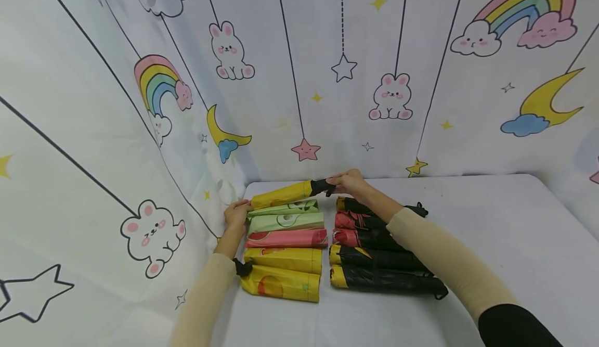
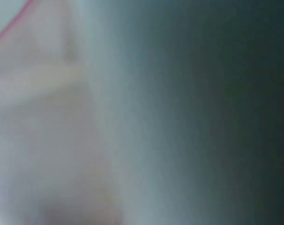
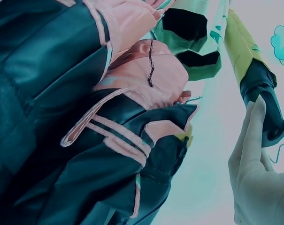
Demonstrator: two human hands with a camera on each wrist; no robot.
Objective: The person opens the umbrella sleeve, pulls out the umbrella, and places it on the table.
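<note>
A yellow sleeve [image 1: 283,194] with a black folded umbrella [image 1: 322,186] sticking out of its right end spans both hands at the back of the table. My left hand [image 1: 236,214] holds the sleeve's left end, its fingertips partly hidden. At the other end my right hand [image 1: 351,184] grips the black part; the right wrist view shows thumb and fingers on either side of the umbrella [image 3: 259,84]. Just in front lie green sleeves [image 1: 286,222], a red sleeve [image 1: 286,238] and yellow sleeves [image 1: 281,283], stacked in a column. Only a blur fills the left wrist view.
Right of the sleeves, several black folded umbrellas [image 1: 388,279] with red or yellow ends lie in a second column, partly under my right forearm. A patterned curtain [image 1: 309,76] borders the white table [image 1: 505,222] at the back and left.
</note>
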